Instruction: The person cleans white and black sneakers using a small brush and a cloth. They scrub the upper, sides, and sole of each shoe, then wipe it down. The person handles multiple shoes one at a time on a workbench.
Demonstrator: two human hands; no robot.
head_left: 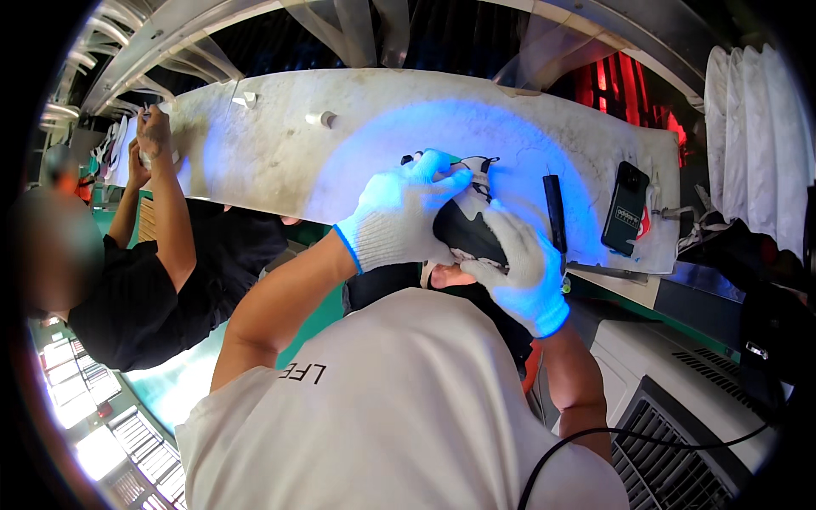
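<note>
Both of my hands wear white knitted gloves with blue cuffs, lit by blue light. Between them is a shoe (pixel 463 223) with a dark grey-black part toward me and a white and black part toward the table. My left hand (pixel 398 208) grips its left side, fingers curled over the far part. On the right side, my right hand (pixel 520 259) closes around the dark part near its lower edge. The gloves cover much of the shoe. Just right of my right hand lies a slim tool with a black handle and thin metal tip (pixel 554 212).
A long, stained pale worktable (pixel 272 161) spans the view under a blue patch of light. On it are a black phone (pixel 625 208) and a white roll-like piece (pixel 320 119). A co-worker in black (pixel 161 297) works at left. White hoses (pixel 756 144) hang at right; a black cable (pixel 646 438) crosses below.
</note>
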